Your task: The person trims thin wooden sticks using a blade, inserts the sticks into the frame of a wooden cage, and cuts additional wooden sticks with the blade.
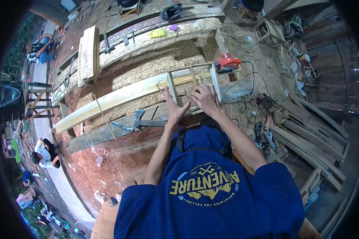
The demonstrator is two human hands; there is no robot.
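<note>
A small wooden frame (171, 88) of pale bars lies on the workbench in front of me, with a thin slat (193, 75) running across its inside. My left hand (174, 108) rests against the frame's left bar, its fingers and thumb spread apart. Over the near part of the frame, my right hand (204, 98) has its fingers curled down onto the wood beside the slat; its fingertips are partly hidden. A red power planer (227, 63) sits at the frame's far right corner. Left of my hands lies a hatchet (139, 119), its handle pointing toward my left wrist.
A long pale plank (111, 101) stretches left along the bench. Stacked boards (88, 53), a hammer (106, 44), a yellow object (157, 32) and a pink object (173, 27) lie farther back. Lumber (307, 139) is piled at right, near a loose cord (253, 79). Other people sit at far left.
</note>
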